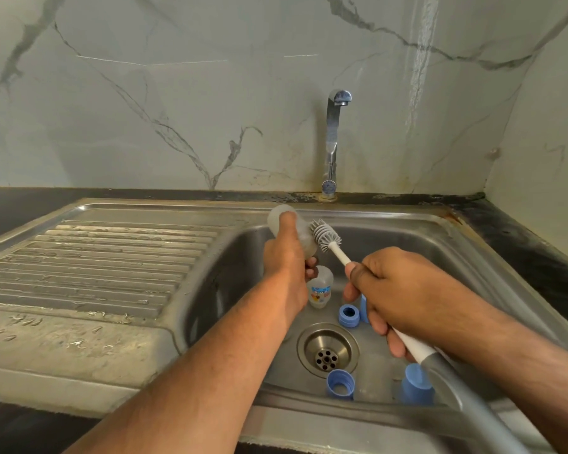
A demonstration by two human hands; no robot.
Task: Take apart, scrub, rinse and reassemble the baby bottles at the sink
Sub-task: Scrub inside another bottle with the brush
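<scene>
1. Hard to read: clear bottle [291, 232] half covered by the left hand [286, 267], mouth end blurry, so can't tell if the bristles actually touch it. Something see-through near the sink's front wall, around 5 o'clock of the drain [328, 350], too faint to name.
2. Left hand reaching forward over the basin, fingers wrapped round the clear bottle, holding it tilted with the base pointing up toward 11 o'clock.
3. Right hand [397, 296] gripping the bottle brush [325, 235] mid-handle, grey bristle head aimed at 11 o'clock, right beside the bottle's lower end. Grey end of the handle runs out of frame at 5 o'clock.
4. In the sink [407, 231]: second bottle [320, 288] with a printed picture lying at 12 o'clock of the drain, blue ring [349, 315] just right of it, another blue ring [340, 383] at 6 o'clock, blue cap [417, 385] at 4 o'clock partly behind the handle. One more blue piece mostly hidden by the right hand.
5. Tap [334, 139] at 12 o'clock, draining board [95, 257] at 9 o'clock, dark bench [522, 231] round the rim.
</scene>
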